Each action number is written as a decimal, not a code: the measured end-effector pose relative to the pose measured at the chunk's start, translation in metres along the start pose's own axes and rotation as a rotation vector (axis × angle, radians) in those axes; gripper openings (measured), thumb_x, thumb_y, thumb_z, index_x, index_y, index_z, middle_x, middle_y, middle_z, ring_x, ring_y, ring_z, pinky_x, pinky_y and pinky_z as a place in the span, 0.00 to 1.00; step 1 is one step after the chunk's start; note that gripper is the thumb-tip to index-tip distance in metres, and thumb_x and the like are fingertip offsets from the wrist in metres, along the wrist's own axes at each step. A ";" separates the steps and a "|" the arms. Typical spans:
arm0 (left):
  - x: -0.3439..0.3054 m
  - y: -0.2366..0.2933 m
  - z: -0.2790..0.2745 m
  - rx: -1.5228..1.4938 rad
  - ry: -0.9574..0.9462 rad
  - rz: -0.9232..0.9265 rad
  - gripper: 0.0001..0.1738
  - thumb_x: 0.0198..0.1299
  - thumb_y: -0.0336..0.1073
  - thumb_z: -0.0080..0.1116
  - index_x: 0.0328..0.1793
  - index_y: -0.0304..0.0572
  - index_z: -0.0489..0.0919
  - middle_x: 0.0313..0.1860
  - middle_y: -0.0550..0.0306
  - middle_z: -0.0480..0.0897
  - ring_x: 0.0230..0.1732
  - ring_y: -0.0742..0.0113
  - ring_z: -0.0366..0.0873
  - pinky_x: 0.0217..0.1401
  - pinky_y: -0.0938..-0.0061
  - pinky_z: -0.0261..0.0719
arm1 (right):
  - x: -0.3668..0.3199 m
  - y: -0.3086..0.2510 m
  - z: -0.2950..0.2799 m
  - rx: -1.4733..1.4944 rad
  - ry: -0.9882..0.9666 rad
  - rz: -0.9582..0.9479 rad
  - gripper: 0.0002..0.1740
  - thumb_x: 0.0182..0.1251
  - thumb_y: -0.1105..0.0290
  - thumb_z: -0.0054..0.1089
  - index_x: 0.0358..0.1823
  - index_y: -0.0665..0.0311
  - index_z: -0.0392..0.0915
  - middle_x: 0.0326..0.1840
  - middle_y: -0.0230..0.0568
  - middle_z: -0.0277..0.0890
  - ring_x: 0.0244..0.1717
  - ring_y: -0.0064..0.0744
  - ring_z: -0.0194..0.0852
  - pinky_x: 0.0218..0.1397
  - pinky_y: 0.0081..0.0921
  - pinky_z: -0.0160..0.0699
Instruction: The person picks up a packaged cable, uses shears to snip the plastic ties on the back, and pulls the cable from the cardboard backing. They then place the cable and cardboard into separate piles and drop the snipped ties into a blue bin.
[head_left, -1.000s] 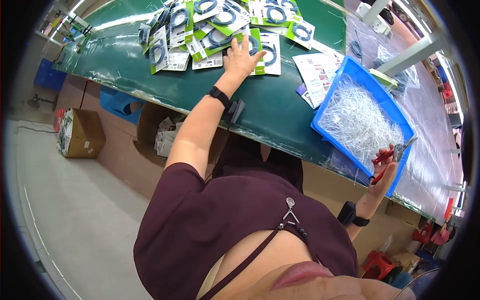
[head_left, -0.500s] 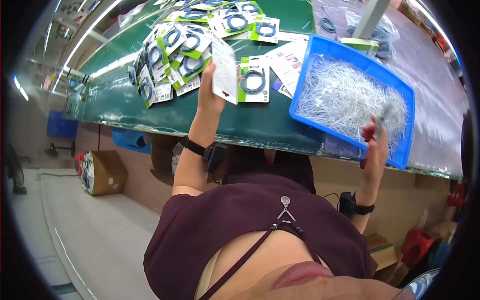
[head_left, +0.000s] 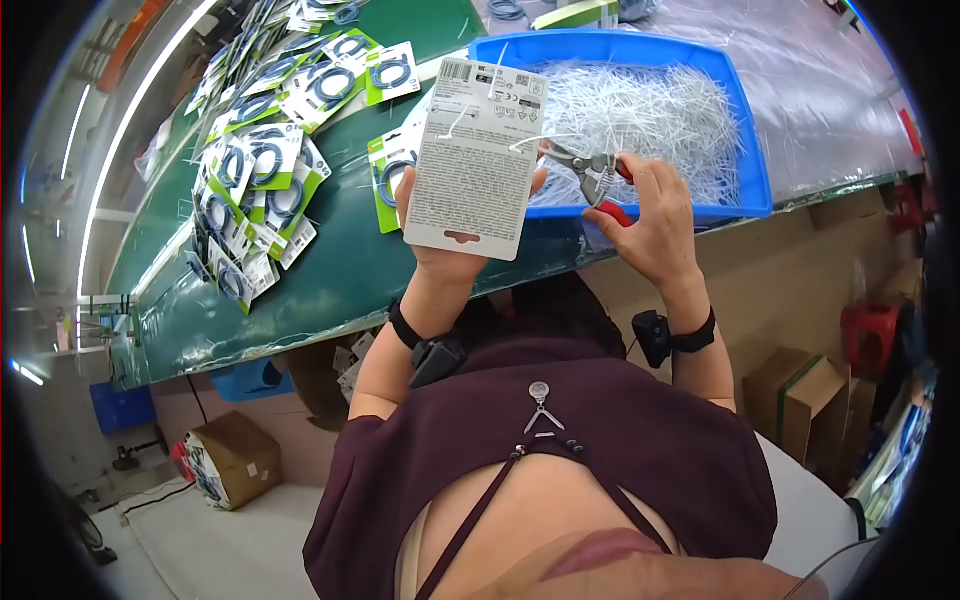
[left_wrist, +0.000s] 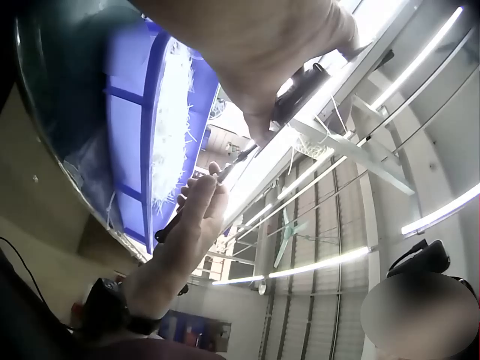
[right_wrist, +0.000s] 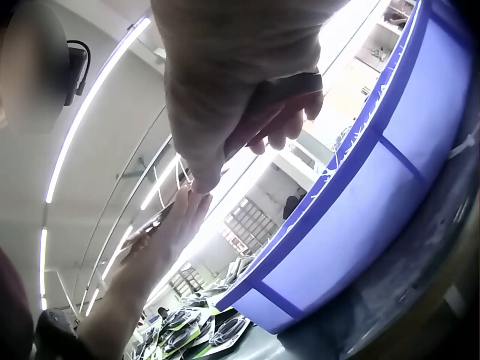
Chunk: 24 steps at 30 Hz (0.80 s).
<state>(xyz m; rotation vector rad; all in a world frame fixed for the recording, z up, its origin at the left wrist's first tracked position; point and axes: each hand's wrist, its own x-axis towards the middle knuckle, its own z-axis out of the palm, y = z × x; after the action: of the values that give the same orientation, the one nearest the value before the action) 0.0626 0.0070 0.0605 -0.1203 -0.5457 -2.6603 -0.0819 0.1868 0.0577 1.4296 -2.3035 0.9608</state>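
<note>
In the head view my left hand (head_left: 445, 262) holds a carded package (head_left: 475, 165) upright, its printed back facing up, thumb and fingertips at its side edges. White plastic ties (head_left: 497, 72) stick out of the card. My right hand (head_left: 655, 220) grips red-handled cutters (head_left: 597, 180), whose jaws reach the card's right edge beside a white tie. The left wrist view shows the right hand (left_wrist: 196, 217) around the cutters and part of the left hand (left_wrist: 262, 52) above. In the right wrist view the right hand (right_wrist: 240, 82) is close, with the left hand (right_wrist: 161, 240) beyond.
A blue tray (head_left: 755, 150) of white plastic strips (head_left: 640, 110) lies behind the right hand. Many carded cables (head_left: 265, 165) are piled on the green table (head_left: 350, 290) at left, and another card (head_left: 388, 185) lies partly behind the held one. A cardboard box (head_left: 235, 460) stands on the floor.
My left hand has picked a card from the pile and carried it right, towards the tray. The right hand has brought the cutters left to the card's edge.
</note>
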 end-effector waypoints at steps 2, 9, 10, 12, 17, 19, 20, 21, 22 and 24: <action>0.002 -0.003 -0.005 -0.050 0.005 0.018 0.47 0.61 0.67 0.43 0.78 0.43 0.55 0.71 0.35 0.65 0.69 0.33 0.64 0.73 0.38 0.58 | -0.001 -0.001 -0.005 -0.015 -0.021 -0.016 0.36 0.50 0.53 0.74 0.57 0.65 0.72 0.42 0.41 0.73 0.44 0.41 0.71 0.52 0.37 0.68; 0.006 -0.012 -0.011 0.102 -0.045 -0.046 0.46 0.61 0.65 0.43 0.78 0.43 0.56 0.71 0.36 0.65 0.69 0.35 0.65 0.73 0.39 0.59 | -0.001 -0.001 -0.007 0.028 -0.089 0.005 0.34 0.49 0.55 0.74 0.56 0.64 0.73 0.41 0.40 0.72 0.43 0.41 0.70 0.52 0.36 0.67; 0.007 -0.013 -0.012 0.086 -0.077 -0.059 0.45 0.61 0.63 0.43 0.77 0.42 0.57 0.70 0.36 0.67 0.68 0.37 0.67 0.73 0.40 0.60 | -0.001 0.000 -0.007 0.027 -0.089 0.005 0.34 0.49 0.55 0.74 0.56 0.64 0.73 0.41 0.40 0.72 0.43 0.41 0.70 0.52 0.36 0.67; 0.008 -0.015 -0.012 0.085 -0.079 -0.060 0.44 0.62 0.63 0.43 0.77 0.42 0.56 0.70 0.36 0.67 0.68 0.38 0.67 0.73 0.41 0.60 | -0.001 0.001 -0.006 -0.001 -0.101 0.014 0.34 0.49 0.56 0.75 0.56 0.64 0.73 0.40 0.40 0.72 0.43 0.41 0.70 0.51 0.36 0.68; 0.011 -0.025 -0.009 0.136 -0.077 -0.071 0.44 0.62 0.62 0.43 0.77 0.40 0.56 0.70 0.36 0.67 0.69 0.42 0.67 0.75 0.43 0.58 | -0.003 0.009 -0.005 -0.031 -0.113 0.030 0.33 0.49 0.58 0.75 0.56 0.64 0.73 0.40 0.42 0.73 0.43 0.44 0.72 0.47 0.37 0.72; 0.012 -0.028 -0.007 0.160 -0.082 -0.081 0.44 0.62 0.62 0.42 0.78 0.40 0.55 0.70 0.36 0.67 0.69 0.43 0.67 0.75 0.43 0.58 | -0.007 0.010 -0.005 -0.018 -0.135 0.073 0.33 0.49 0.58 0.75 0.56 0.64 0.73 0.41 0.43 0.73 0.43 0.45 0.73 0.46 0.38 0.73; 0.013 -0.028 -0.008 0.146 -0.080 -0.092 0.44 0.62 0.62 0.42 0.77 0.39 0.55 0.70 0.36 0.66 0.70 0.43 0.66 0.75 0.44 0.58 | -0.009 0.010 -0.005 -0.001 -0.158 0.111 0.33 0.50 0.58 0.75 0.55 0.64 0.73 0.41 0.43 0.74 0.43 0.46 0.73 0.45 0.38 0.74; 0.013 -0.028 -0.008 0.131 -0.077 -0.103 0.44 0.63 0.61 0.42 0.77 0.39 0.56 0.70 0.36 0.66 0.70 0.43 0.66 0.76 0.44 0.57 | -0.011 0.011 -0.005 0.016 -0.182 0.149 0.33 0.50 0.58 0.75 0.55 0.65 0.73 0.42 0.44 0.74 0.43 0.47 0.74 0.44 0.39 0.75; 0.014 -0.028 -0.009 0.117 -0.074 -0.115 0.44 0.63 0.61 0.42 0.77 0.39 0.56 0.70 0.36 0.66 0.70 0.44 0.66 0.76 0.45 0.57 | -0.012 0.013 -0.004 0.013 -0.177 0.154 0.33 0.50 0.58 0.75 0.55 0.65 0.73 0.42 0.44 0.74 0.43 0.47 0.74 0.44 0.39 0.75; 0.014 -0.029 -0.010 0.112 -0.092 -0.129 0.44 0.63 0.61 0.43 0.77 0.38 0.56 0.70 0.36 0.66 0.70 0.44 0.66 0.76 0.45 0.57 | -0.017 0.017 -0.001 0.044 -0.188 0.174 0.33 0.50 0.57 0.74 0.55 0.65 0.72 0.42 0.45 0.74 0.43 0.49 0.75 0.43 0.39 0.75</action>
<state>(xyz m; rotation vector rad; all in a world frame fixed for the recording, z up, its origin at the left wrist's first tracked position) 0.0379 0.0216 0.0432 -0.1814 -0.7543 -2.7521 -0.0886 0.2047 0.0424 1.4095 -2.5954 0.9659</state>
